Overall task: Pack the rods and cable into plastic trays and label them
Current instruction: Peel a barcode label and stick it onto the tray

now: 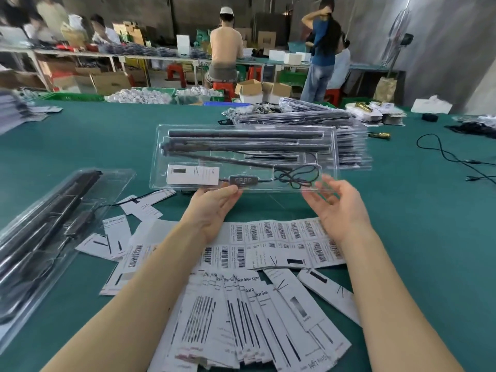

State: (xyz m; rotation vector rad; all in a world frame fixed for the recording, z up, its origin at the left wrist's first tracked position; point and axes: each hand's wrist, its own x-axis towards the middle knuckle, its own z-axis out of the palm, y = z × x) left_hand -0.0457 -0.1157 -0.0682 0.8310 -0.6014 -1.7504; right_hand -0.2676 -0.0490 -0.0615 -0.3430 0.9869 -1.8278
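Left tray stack (40, 237) cut off

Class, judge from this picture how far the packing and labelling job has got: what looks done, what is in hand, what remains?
Done: the clear tray holds rods, a coiled cable and a white card; packed trays are stacked behind.

In hand: the left hand grips the tray's near edge; the right hand touches it, fingers relaxed.

Left: the barcode label sheet seems mostly unused, and another tray waits at left.
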